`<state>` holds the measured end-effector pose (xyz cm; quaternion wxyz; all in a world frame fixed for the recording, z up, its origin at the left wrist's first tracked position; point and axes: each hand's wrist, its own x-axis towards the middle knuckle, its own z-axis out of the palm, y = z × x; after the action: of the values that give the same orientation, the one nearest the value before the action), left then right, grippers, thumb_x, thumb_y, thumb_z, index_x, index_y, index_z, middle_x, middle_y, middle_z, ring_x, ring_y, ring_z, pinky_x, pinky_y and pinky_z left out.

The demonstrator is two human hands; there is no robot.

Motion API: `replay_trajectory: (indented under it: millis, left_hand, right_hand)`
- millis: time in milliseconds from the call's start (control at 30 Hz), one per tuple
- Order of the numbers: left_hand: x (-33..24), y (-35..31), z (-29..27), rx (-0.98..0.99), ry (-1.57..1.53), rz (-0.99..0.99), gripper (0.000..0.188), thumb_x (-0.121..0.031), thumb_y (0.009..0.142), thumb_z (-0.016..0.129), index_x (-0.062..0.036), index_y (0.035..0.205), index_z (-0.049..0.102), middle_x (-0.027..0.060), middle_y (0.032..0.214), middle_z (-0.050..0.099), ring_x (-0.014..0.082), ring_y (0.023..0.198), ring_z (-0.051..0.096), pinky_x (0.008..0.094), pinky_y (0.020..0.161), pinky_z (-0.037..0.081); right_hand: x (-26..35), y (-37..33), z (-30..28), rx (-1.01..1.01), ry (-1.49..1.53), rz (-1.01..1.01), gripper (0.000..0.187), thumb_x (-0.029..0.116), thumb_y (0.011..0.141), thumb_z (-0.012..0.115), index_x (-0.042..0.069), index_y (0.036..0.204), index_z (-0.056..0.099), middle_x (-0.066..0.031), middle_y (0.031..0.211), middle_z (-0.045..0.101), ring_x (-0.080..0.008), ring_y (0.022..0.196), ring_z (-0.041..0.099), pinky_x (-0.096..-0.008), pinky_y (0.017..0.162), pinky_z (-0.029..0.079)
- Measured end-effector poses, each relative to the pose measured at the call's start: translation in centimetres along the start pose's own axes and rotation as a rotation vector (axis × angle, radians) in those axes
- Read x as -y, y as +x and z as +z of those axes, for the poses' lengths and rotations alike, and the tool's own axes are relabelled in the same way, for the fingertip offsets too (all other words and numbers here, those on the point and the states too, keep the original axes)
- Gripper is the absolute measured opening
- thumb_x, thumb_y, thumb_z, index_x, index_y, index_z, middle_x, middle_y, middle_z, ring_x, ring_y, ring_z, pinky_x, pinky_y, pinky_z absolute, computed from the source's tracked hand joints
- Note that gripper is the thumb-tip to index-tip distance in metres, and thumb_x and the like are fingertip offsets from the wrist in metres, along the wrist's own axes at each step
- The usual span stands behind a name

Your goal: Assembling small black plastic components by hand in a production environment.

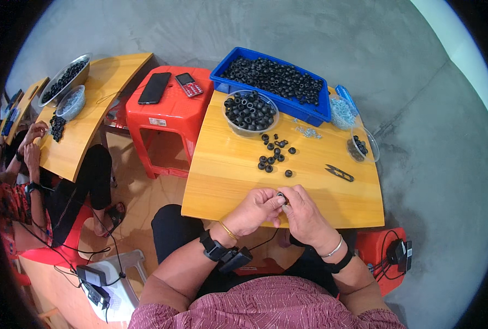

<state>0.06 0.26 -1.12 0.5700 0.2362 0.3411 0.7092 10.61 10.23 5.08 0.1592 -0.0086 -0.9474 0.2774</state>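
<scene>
At the table's near edge my left hand [255, 209] and my right hand [308, 215] meet, fingertips closed around a small round black part [282, 197]. Most of that part is hidden by the fingers. Just beyond my hands several loose black parts [270, 160], round with a hole, lie scattered on the wooden table [222, 186]. A clear bowl [250, 131] heaped with the same parts stands behind them. Thread snips [340, 172] rest to the right, apart from my hands.
Along the far edge sits a blue tray [216, 82] full of black parts. Small clear pieces [308, 132] lie near a tub of them [342, 114]. A tipped clear cup [371, 145] is at the right edge. A red stool [170, 123] holds two phones; another person [33, 159] works at left.
</scene>
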Motion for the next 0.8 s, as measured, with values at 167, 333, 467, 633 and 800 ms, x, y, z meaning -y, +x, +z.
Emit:
replay_trajectory:
  millis: [167, 333, 467, 633, 800]
  left_hand:
    - [-0.2, -0.2, 0.2, -0.010, 0.051, 0.029, 0.018, -0.016, 0.088, 0.046, 0.0005, 0.090, 0.053, 0.0030, 0.074, 0.053, 0.0077, 0.058, 0.047, 0.0233, 0.052, 0.047]
    - [-0.3, -0.1, 0.0, 0.035, -0.001, -0.010, 0.020, -0.018, 0.088, 0.046, 0.0007, 0.090, 0.053, 0.0035, 0.075, 0.054, 0.0090, 0.059, 0.050, 0.0246, 0.053, 0.047]
    - [-0.3, -0.1, -0.5, 0.030, -0.185, -0.085, 0.020, -0.018, 0.088, 0.046, 0.0000, 0.089, 0.054, 0.0040, 0.075, 0.054, 0.0099, 0.059, 0.051, 0.0256, 0.054, 0.048]
    - [-0.1, 0.1, -0.6, -0.015, -0.170, -0.077, 0.018, -0.015, 0.088, 0.047, -0.0003, 0.086, 0.056, 0.0038, 0.072, 0.056, 0.0105, 0.061, 0.053, 0.0257, 0.054, 0.048]
    - [-0.3, 0.0, -0.5, -0.027, -0.162, -0.071, 0.016, -0.013, 0.087, 0.049, 0.0003, 0.085, 0.056, 0.0034, 0.072, 0.057, 0.0098, 0.060, 0.053, 0.0244, 0.053, 0.048]
  right_hand:
    - [-0.7, 0.1, 0.1, 0.013, 0.107, 0.016, 0.030, 0.000, 0.073, 0.052, 0.000, 0.102, 0.043, -0.0164, 0.082, 0.043, -0.0328, 0.075, 0.046, -0.0370, 0.066, 0.040]
    - [-2.4, 0.2, 0.5, 0.023, 0.095, -0.095, 0.031, 0.002, 0.072, 0.054, 0.001, 0.101, 0.043, -0.0149, 0.080, 0.044, -0.0323, 0.071, 0.047, -0.0364, 0.064, 0.040]
    - [-2.6, 0.2, 0.3, -0.019, 0.088, -0.088, 0.030, 0.002, 0.071, 0.055, 0.002, 0.099, 0.044, -0.0150, 0.080, 0.044, -0.0322, 0.071, 0.046, -0.0360, 0.064, 0.040]
    - [-2.5, 0.1, 0.3, -0.025, 0.041, -0.084, 0.029, 0.001, 0.070, 0.057, 0.001, 0.096, 0.043, -0.0156, 0.080, 0.043, -0.0327, 0.072, 0.046, -0.0366, 0.063, 0.040]
    - [-2.1, 0.2, 0.4, -0.008, 0.047, -0.087, 0.029, 0.001, 0.069, 0.058, 0.001, 0.095, 0.043, -0.0158, 0.079, 0.043, -0.0326, 0.071, 0.046, -0.0367, 0.063, 0.040]
